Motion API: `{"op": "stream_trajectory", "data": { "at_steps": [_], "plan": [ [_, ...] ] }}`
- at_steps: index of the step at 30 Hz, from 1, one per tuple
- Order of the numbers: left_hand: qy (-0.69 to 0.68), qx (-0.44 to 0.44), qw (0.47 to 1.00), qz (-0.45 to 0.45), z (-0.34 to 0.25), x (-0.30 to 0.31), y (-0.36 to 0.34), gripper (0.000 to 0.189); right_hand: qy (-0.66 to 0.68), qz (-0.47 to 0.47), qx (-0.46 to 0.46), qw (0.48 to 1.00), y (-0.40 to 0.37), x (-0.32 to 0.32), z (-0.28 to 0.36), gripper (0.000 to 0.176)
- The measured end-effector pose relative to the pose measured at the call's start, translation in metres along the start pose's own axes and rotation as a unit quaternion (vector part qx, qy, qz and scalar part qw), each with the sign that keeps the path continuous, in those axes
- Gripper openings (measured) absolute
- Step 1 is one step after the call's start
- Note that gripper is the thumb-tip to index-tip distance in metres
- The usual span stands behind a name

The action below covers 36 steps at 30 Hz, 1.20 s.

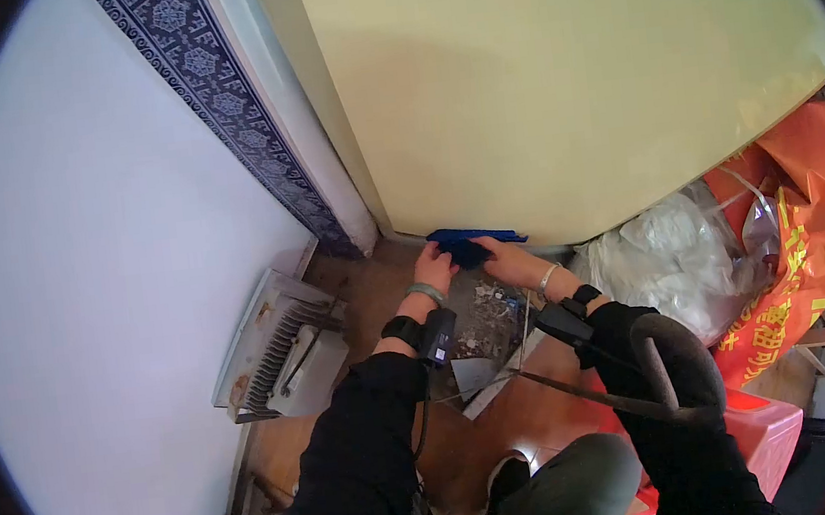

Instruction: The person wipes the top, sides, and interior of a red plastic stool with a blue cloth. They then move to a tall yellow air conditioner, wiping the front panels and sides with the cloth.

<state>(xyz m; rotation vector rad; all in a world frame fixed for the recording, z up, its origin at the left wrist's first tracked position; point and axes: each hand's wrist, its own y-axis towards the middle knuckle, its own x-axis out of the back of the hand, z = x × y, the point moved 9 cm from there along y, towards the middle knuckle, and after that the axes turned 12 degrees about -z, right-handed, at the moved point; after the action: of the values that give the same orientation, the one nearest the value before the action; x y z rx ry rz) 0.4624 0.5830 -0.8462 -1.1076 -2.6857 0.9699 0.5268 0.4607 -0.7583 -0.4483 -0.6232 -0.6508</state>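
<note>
Both my hands are at the foot of a pale yellow panel (564, 71). My left hand (434, 268), with a green bangle on the wrist, has its fingers closed on the left side of a dark blue bundle (463, 253). On the other side, my right hand (517, 265), with a light bracelet, grips the bundle's right end. A brighter blue strip (476, 235) runs along the bundle's back, close to the panel. What kind of thing the bundle is cannot be made out. Grey debris (495, 319) lies on the floor just below my hands.
A heater-like finned metal unit (281, 347) stands against the white wall at left. Clear plastic sheeting (669, 256) and an orange printed bag (816, 225) are piled at right. A dark rod (588, 397) crosses near my right forearm, above a red stool (768, 431).
</note>
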Motion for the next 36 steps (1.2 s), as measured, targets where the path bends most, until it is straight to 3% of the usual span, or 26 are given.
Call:
{"op": "stream_trajectory", "data": {
  "at_steps": [9,13,15,16,25,30,36],
  "plan": [
    [-0.169,0.118,0.972,0.115,0.015,-0.045,-0.013,0.021,0.016,-0.086,-0.051,0.995,-0.019,0.019,-0.024,0.050],
    [-0.154,0.159,0.963,0.151,-0.029,-0.058,-0.054,0.022,-0.026,-0.105,-0.020,0.994,-0.033,0.057,-0.002,0.049],
    [-0.163,0.167,0.956,0.181,-0.054,-0.066,-0.075,0.021,0.008,-0.114,0.047,0.992,-0.041,0.077,0.018,0.048],
    [-0.169,0.169,0.953,0.186,-0.068,-0.068,-0.085,0.018,-0.006,-0.103,0.012,0.995,-0.044,0.087,0.025,0.048],
    [-0.148,0.172,0.926,0.301,-0.188,-0.104,-0.159,0.023,0.057,-0.127,0.053,0.989,-0.081,0.201,0.138,0.042],
    [-0.122,0.150,0.899,0.394,-0.254,-0.124,-0.207,0.022,0.074,-0.183,0.096,0.976,-0.104,0.253,0.183,0.038],
    [-0.088,0.065,0.876,0.470,-0.337,-0.146,-0.273,0.022,0.069,-0.268,0.121,0.953,-0.128,0.312,0.227,0.034]
  ]
}}
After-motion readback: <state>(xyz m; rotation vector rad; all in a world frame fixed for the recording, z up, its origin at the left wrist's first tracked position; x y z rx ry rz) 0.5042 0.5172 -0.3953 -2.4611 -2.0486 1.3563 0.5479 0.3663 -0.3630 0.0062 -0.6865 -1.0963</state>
